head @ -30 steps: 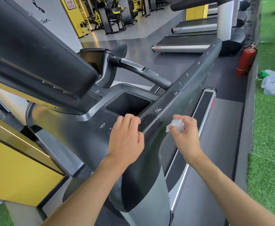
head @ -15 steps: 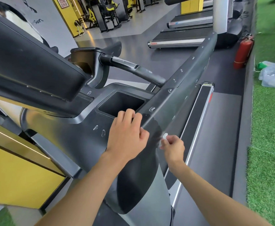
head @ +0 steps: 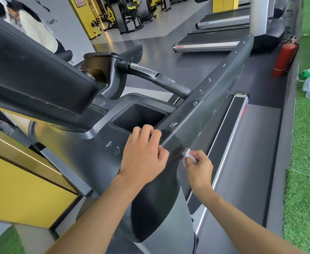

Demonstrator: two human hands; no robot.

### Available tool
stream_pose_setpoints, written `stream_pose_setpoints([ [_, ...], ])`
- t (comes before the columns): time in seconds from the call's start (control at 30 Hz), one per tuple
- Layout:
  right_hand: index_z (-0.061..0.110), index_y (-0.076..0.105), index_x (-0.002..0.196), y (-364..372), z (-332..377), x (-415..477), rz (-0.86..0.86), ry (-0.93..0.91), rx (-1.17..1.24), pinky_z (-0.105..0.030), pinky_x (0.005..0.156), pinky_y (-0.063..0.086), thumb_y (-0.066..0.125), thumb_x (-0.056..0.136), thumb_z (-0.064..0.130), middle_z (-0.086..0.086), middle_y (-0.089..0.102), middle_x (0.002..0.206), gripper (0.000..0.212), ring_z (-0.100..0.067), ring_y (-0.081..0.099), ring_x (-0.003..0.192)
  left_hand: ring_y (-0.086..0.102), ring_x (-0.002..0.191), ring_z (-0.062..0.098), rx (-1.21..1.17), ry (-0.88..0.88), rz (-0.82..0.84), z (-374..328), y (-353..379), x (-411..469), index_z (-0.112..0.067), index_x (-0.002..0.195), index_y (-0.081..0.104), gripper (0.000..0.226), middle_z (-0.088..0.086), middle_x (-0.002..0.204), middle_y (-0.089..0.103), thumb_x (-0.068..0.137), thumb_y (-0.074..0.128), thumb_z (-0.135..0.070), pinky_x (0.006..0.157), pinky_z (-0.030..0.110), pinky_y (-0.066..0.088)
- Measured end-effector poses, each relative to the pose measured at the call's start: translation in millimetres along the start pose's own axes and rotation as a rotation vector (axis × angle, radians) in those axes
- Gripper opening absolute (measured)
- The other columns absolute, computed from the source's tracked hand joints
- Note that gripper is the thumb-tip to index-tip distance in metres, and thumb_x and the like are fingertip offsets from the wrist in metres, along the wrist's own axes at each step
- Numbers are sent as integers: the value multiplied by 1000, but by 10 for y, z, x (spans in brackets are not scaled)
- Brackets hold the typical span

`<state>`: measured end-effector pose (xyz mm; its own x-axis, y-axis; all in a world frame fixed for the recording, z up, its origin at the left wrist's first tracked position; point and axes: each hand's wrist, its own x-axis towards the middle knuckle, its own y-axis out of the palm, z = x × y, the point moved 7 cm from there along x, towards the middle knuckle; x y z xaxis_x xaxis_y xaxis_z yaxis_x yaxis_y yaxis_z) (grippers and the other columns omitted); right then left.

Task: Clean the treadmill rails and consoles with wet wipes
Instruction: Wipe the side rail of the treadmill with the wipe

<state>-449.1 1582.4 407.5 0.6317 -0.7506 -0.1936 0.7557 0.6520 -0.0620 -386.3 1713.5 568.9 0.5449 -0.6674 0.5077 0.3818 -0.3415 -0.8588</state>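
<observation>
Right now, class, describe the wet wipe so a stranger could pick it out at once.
Find the long dark treadmill rail crossing the picture diagonally; follow it to its near end. The wet wipe is the small crumpled white wad pinched in the right hand against the rail's side; the left hand has none.

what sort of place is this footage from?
Most likely a gym: the right hand presses a wet wipe on a treadmill rail the left hand grips, more treadmills stand beyond it, and yellow-and-black weight machines fill the back.
</observation>
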Motion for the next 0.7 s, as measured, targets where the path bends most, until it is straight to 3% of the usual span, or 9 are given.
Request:
stream_pose_setpoints([
  [0.13,17,66,91,20,52,-68,60,-83,-79,-28,71,50,52,93,9,0,63,87,16,-16,57,73,43,79,28,-2,-4,-10,-1,-2,-17,-5,94,62,23,8,97,56,79,49,-19,66,40,47],
  [0.23,19,68,95,-56,183,-3,14,-132,-94,-30,79,51,53,94,13,2,63,92,16,-14,59,79,44,80,29,-5,-4,-17,1,-6,-14,-5,96,63,24,9,98,56,79,50,-18,66,39,47],
  [0.43,23,68,93,-72,455,-44,39,-302,-80,-8,69,41,55,94,4,6,57,96,22,-3,56,78,45,81,28,-18,-17,-14,3,-11,-17,-6,98,64,27,8,99,57,80,50,-20,69,39,48],
  [0.6,22,71,100,-61,637,-60,89,-443,-81,-9,73,42,57,95,3,8,52,92,24,-2,55,77,46,82,27,-20,-31,-7,-2,-18,-19,-6,98,63,27,8,99,57,81,49,-21,68,38,48],
  [0.7,24,71,96,-90,686,-15,84,-434,-68,-15,74,43,56,95,6,9,50,91,23,-5,54,75,46,82,28,-17,-32,3,-4,-17,-11,-6,98,64,27,9,99,57,80,50,-20,69,39,49],
])
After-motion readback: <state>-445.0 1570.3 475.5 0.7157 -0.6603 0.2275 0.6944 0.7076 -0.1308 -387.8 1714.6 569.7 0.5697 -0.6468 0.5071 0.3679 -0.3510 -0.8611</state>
